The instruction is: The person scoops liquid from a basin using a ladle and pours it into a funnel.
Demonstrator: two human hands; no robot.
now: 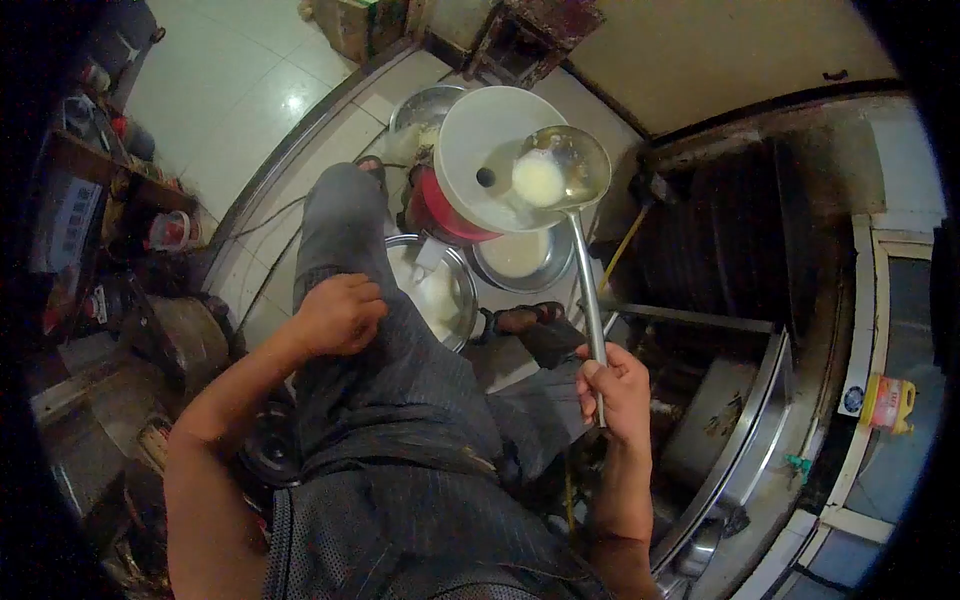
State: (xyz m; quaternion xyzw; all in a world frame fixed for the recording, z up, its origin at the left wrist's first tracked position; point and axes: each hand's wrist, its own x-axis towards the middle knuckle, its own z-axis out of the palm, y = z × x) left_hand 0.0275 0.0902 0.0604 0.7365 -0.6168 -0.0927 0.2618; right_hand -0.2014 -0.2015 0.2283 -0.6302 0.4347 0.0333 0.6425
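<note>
My right hand (615, 390) is wrapped round the handle of a long metal ladle (587, 275). The ladle's bowl hangs over the right side of a wide white hopper (470, 130), with pale, milky liquid (538, 182) showing in it. Near the hopper's middle is a dark round spot, and a red machine body (440, 208) is beneath. My left hand (343, 314) rests on my left thigh, its fingers curled and nothing seen in them. Below the hopper stand a metal basin (567, 268) of creamy liquid and a metal pot (467, 290) with whitish contents under a pale spout (430, 254).
Another metal bowl (425, 98) sits behind the hopper. A metal-framed rack (770, 385) is close on my right, with a yellow stick (622, 250) near it. Cluttered shelves (150, 180) line the left. A yellow jug (888, 403) stands at far right.
</note>
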